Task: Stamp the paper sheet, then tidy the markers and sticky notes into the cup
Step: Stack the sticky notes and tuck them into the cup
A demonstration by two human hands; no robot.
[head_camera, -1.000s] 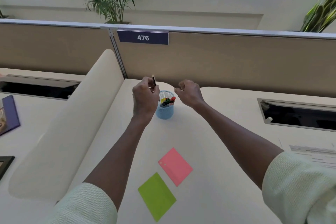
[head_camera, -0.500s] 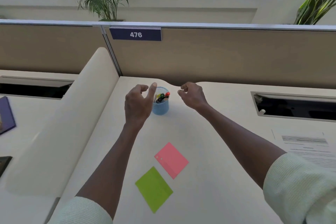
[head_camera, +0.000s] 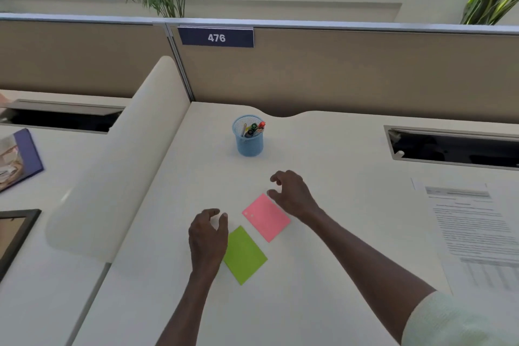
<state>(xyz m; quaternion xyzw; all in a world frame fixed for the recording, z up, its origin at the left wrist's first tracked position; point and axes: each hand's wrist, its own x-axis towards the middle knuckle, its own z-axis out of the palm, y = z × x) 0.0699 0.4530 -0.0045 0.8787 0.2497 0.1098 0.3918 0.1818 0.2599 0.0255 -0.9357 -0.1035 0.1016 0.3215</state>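
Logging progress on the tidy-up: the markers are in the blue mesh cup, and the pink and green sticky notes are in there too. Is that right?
Not quite. The head view shows the markers in the blue mesh cup, but the pink sticky note and green sticky note lie flat on the desk, nearer the person than the cup.

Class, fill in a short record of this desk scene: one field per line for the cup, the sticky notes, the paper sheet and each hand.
cup: blue mesh cup, upright, markers inside
pink sticky note: flat on desk
green sticky note: flat on desk, nearer the person
paper sheet: printed, on the desk's right side
left hand: empty, fingers loosely curled, beside green note
right hand: empty, fingers loosely curled, at pink note's far edge
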